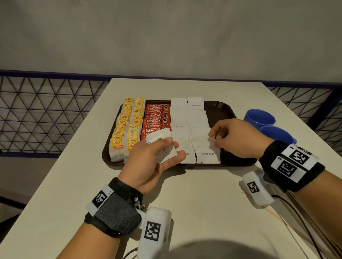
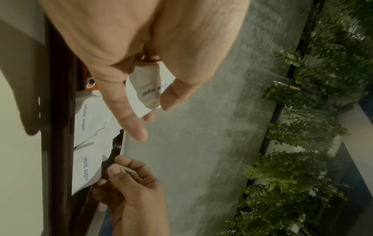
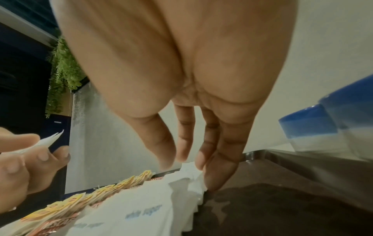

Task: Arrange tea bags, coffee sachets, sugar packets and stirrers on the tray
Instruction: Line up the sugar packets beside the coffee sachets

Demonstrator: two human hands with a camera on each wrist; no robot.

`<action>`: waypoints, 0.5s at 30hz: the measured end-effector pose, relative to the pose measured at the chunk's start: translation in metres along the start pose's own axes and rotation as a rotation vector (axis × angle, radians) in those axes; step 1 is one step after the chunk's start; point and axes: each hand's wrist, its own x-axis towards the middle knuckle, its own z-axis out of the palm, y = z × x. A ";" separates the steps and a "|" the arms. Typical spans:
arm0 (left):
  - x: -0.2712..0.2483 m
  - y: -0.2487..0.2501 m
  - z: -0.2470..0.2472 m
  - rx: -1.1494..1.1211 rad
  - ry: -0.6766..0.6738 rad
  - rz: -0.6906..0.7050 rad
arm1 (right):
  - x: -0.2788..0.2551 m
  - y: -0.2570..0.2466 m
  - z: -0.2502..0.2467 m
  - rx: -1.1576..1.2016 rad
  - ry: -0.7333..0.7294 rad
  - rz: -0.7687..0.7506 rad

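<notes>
A: Where do we stand, reading the tray (image 1: 227, 109) from nine o'clock to three?

B: We see two columns of tea bags (image 1: 127, 127), then coffee sachets (image 1: 156, 118), then two columns of sugar packets (image 1: 189, 124). The strip at three o'clock is bare, and we see no stirrers on it, so we judge those are left.

A: And our hands?

B: Our left hand (image 1: 153, 159), at the tray's six o'clock, has its fingers curled around a spare stack of sugar packets (image 1: 163, 143). Our right hand (image 1: 233, 138) has its fingers bent at the right edge of the sugar column, seemingly nipping a packet edge; we cannot tell for sure.

A: The surroundings?

B: A pale worktop (image 1: 198, 196), two blue cups (image 1: 264, 121) at the tray's three o'clock, a dark wire-mesh railing (image 1: 44, 111) behind, a grey wall (image 1: 162, 31), and green foliage (image 2: 302, 143) in the left wrist view.
</notes>
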 end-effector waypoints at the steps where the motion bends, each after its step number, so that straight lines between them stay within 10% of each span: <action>1: -0.001 0.000 -0.001 0.007 -0.008 0.001 | 0.000 0.001 -0.002 0.005 0.029 0.016; 15: 0.000 -0.003 -0.002 -0.060 -0.087 -0.062 | -0.024 -0.011 0.003 0.130 0.073 -0.061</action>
